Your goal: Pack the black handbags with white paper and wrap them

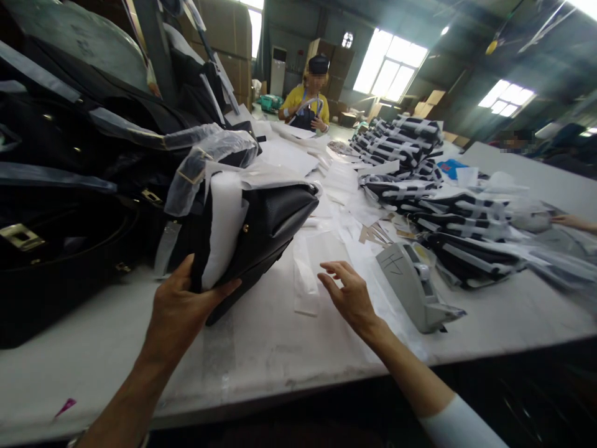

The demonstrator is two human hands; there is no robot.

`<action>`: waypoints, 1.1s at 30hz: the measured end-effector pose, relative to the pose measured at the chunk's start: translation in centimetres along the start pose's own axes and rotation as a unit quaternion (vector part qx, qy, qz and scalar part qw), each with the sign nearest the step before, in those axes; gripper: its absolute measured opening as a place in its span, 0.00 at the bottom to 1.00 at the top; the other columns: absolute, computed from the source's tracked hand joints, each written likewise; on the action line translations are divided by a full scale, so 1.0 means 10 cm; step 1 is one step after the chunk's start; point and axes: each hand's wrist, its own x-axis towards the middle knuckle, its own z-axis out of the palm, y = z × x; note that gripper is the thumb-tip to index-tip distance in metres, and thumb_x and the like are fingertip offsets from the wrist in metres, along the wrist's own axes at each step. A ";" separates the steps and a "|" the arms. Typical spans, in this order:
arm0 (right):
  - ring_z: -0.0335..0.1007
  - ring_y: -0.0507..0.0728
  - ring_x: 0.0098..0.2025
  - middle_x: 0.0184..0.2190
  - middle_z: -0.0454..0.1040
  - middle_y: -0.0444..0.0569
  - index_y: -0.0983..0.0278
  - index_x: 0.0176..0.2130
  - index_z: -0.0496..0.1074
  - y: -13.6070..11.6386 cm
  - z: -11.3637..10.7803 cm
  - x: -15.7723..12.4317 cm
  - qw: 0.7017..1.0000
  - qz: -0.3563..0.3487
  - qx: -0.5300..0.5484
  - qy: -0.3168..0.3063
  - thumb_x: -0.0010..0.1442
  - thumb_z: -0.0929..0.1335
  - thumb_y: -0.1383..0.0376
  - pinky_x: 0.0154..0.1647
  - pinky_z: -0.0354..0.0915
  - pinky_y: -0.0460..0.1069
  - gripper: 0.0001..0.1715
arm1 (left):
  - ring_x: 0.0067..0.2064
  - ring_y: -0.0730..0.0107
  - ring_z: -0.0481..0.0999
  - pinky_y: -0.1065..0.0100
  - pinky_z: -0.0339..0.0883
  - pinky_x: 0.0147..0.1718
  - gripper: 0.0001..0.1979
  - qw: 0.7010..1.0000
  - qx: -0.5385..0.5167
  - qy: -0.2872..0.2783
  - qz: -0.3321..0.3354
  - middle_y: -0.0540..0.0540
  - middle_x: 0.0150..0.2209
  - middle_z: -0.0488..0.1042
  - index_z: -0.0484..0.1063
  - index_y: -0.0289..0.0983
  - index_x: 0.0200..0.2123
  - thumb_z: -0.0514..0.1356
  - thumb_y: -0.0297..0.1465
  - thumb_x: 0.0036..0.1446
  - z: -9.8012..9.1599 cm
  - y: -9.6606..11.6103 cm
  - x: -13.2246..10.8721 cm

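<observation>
Left hand (184, 305) first: thumb laid across the near end, it's gripping a black, leather-look handbag (270, 221), the other fingers partly hidden. Over on the right hand (347, 298), fingers apart and loosely curled, nothing in them, just beside a pale, translucent flat slip (305, 283) on the table.

Now the bag itself: it sits tilted over the white-covered table (261, 367), left of centre, its long axis slanting from the near left, down at the gripping hand, to the far right. A dark, tapered corner points that far-right way, and a thick white padding strip (222, 230) runs along the left side. Up top left, there's a strap wrapped in clear plastic (189, 177), curving away from the person.

Further out, large black bags with gold-coloured clasps (51, 305) crowd the left. To the right stands a grey plastic device with dark markings (403, 286), with piled black bags with white-wrapped parts (466, 218) behind it. Across the far end, a co-worker in yellow (293, 98) holds a dark item!
</observation>
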 end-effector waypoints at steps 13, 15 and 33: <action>0.75 0.61 0.41 0.35 0.79 0.52 0.65 0.31 0.76 0.23 0.73 1.25 0.973 0.218 -0.039 -0.059 0.45 0.77 0.66 0.43 0.66 0.51 0.11 | 0.34 0.58 0.79 0.63 0.75 0.34 0.26 0.999 -0.008 -0.005 -0.031 0.51 0.33 0.79 0.74 0.42 0.40 0.72 0.47 0.38 0.01 0.02 0.01; 0.74 0.57 0.34 0.27 0.77 0.48 0.64 0.27 0.75 0.30 0.72 1.24 0.971 0.230 0.000 -0.060 0.48 0.75 0.63 0.36 0.65 0.49 0.07 | 0.34 0.58 0.79 0.63 0.75 0.34 0.26 0.999 -0.015 -0.003 -0.033 0.51 0.32 0.79 0.74 0.41 0.40 0.72 0.47 0.37 0.01 0.02 0.02; 0.71 0.65 0.57 0.53 0.78 0.50 0.51 0.48 0.81 -0.48 -0.93 -0.97 0.926 0.080 0.042 -0.365 0.47 0.79 0.55 0.60 0.65 0.57 0.27 | 0.43 0.60 0.82 0.64 0.74 0.44 0.17 0.943 0.075 -0.021 0.322 0.44 0.45 0.82 0.73 0.40 0.51 0.63 0.35 0.58 0.23 -0.04 -0.37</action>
